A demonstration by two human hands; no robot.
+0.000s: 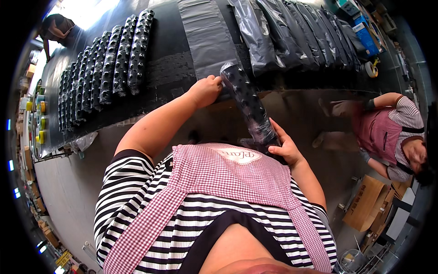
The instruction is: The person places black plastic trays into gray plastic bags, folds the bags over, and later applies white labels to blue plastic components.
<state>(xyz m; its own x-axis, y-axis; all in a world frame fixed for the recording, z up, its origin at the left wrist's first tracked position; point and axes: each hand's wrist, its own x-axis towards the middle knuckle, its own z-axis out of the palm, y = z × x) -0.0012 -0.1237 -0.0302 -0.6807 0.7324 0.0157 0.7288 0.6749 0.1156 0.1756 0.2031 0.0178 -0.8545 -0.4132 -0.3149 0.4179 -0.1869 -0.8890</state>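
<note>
A black roll (pixel 246 102) with a dotted, knobbly pattern, wrapped in clear film, slants in front of me from the table edge down to my right side. My right hand (pixel 287 146) is wrapped round its lower end. A flat grey plastic bag (pixel 207 36) lies on the black table, reaching toward me. At its near end my left hand (pixel 207 91) is closed, fingertips pinched at the bag's edge beside the roll's upper end. The exact grip of those fingertips is partly hidden.
Several similar film-wrapped rolls (pixel 119 59) lie side by side on the table at the left. Several filled grey bags (pixel 292 36) lie at the right, near a tape roll (pixel 370 69) and a blue box (pixel 366 39). Another person (pixel 381 132) is at the right; cardboard boxes (pixel 367 203) stand below.
</note>
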